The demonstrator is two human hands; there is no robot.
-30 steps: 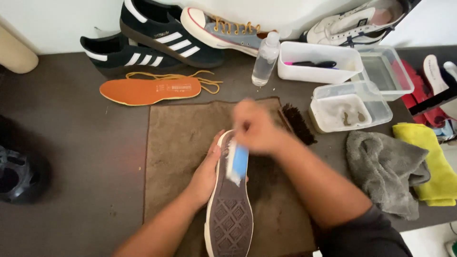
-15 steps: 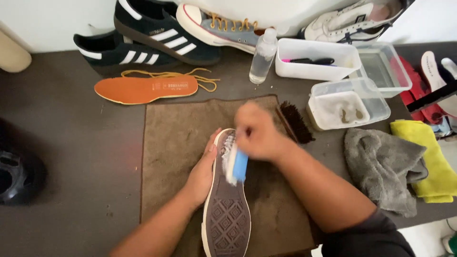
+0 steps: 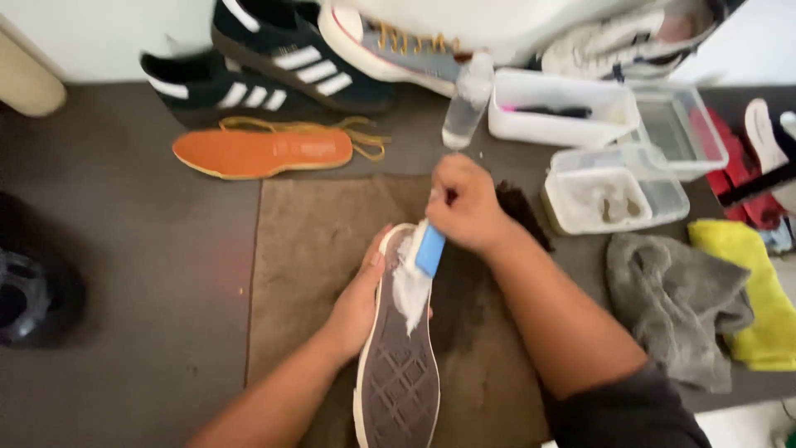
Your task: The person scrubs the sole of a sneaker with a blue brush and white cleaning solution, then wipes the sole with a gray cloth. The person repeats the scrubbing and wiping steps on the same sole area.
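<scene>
Right hand (image 3: 466,203) fingers grip blue brush (image 3: 429,249); left hand (image 3: 358,305) clasps sneaker (image 3: 398,348). Toe lathered, heel tread unscrubbed.

My right hand (image 3: 466,205) holds a blue brush (image 3: 429,250) over a brown sole (image 3: 400,365) with diamond tread, cream edging and white foam. Brown towel (image 3: 315,241), dark grey bench (image 3: 149,265). Orange insole (image 3: 261,152); black shoes (image 3: 274,70), white stripes; grey cloth (image 3: 676,303); yellow cloth (image 3: 750,290).
</scene>
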